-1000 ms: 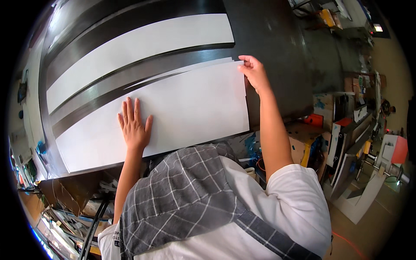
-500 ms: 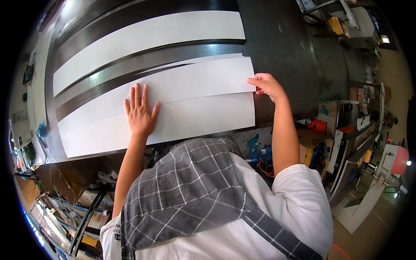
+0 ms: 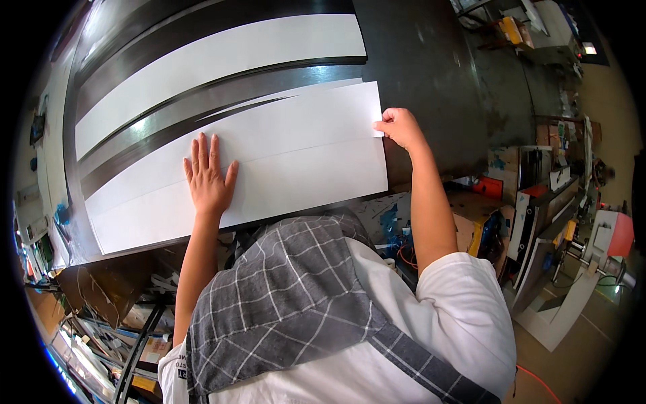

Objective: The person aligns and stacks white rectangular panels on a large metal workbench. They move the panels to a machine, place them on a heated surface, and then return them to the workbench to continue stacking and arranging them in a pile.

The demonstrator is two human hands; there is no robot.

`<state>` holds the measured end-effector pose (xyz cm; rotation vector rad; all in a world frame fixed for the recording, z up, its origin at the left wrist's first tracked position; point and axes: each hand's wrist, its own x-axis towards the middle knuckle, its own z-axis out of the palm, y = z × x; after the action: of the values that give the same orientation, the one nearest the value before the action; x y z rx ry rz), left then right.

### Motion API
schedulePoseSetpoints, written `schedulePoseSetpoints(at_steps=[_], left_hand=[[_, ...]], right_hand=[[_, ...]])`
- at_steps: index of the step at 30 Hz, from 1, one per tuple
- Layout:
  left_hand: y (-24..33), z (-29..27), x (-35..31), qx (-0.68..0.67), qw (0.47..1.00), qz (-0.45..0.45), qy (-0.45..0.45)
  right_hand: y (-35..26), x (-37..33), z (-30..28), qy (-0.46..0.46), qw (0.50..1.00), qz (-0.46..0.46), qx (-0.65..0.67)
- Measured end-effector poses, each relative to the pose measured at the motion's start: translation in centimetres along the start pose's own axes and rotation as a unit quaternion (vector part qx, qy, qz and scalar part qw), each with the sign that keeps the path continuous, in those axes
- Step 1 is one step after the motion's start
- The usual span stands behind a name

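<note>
Two long white strips of paper or thin board lie overlapped along the near side of a dark metal table. My left hand rests flat with spread fingers across their overlap, left of the middle. At the right end, my right hand pinches the edge of the upper white strip between thumb and fingers. The lower white strip shows nearer to me, its right end almost level with the upper one. A thin sliver of another white sheet shows just beyond the upper strip.
Farther off lies another long white strip on a dark layer. The dark metal table stretches to the right. Boards and a machine with a red part stand at right. Cluttered shelving is at lower left.
The whole view has shifted slightly. The upper strip's right end now sits closer to level with the lower one. Both hands stay at the same spots on the strips.
</note>
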<state>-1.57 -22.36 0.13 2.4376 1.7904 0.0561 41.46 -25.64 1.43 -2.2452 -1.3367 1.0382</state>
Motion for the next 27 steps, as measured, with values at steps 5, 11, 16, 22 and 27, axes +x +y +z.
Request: schedulePoseSetpoints(at_steps=[5,11,16,22,27], left_hand=[[-0.1,0.0,0.0,0.002,1.000,0.001,0.003],[-0.1,0.1,-0.1,0.005,1.000,0.000,-0.001],[0.0,-0.1,0.0,-0.001,1.000,0.002,0.000],[0.0,0.0,0.1,0.003,1.000,-0.005,-0.011],[0.0,-0.2,-0.1,0.005,1.000,-0.010,-0.015]], right_hand=[[1.4,0.4,0.6,0.004,0.999,0.003,0.047],[0.7,0.0,0.8,0.018,1.000,0.023,0.008],[0.2,-0.3,0.7,0.030,0.999,0.019,-0.024],[-3.6,-2.2,0.9,0.079,0.972,0.054,-0.214],[-8.7,-4.9,5.1,0.174,0.944,-0.067,-0.271]])
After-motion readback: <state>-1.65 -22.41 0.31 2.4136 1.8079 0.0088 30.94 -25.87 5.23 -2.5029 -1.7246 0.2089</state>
